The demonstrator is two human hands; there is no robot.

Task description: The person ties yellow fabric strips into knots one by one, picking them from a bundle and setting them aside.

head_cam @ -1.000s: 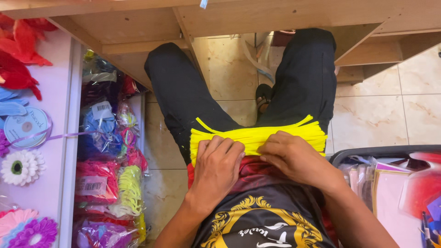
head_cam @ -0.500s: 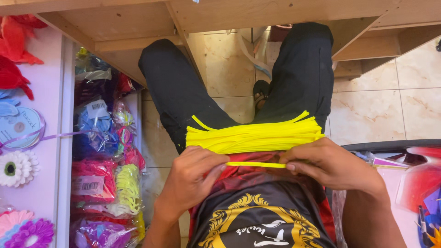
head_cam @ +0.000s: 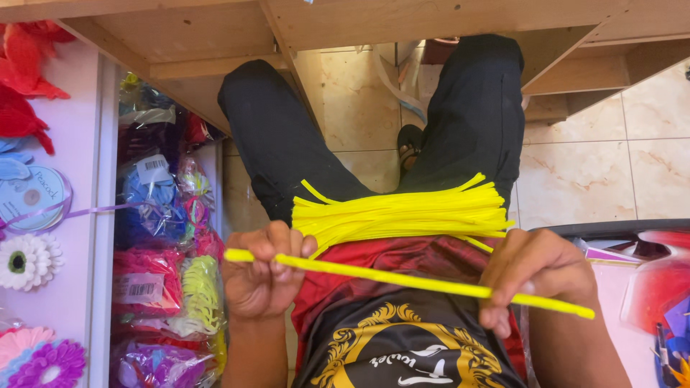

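Gripping yellow pipe cleaner (head_cam: 410, 280) two-handed

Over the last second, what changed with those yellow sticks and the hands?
Both hands, left hand and right hand, rose off the bundle of fuzzy yellow craft stems and pulled one single fuzzy yellow stem out toward the body, gripping its two ends. The bundle stayed across the lap.

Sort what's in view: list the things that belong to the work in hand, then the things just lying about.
In hand:
- yellow strip, pinched at its ends by left hand and right hand
- yellow strip bundle across the lap

Lying about:
- bagged craft supplies in the open drawer
- fabric flowers
- ribbon spool
- wooden table frame
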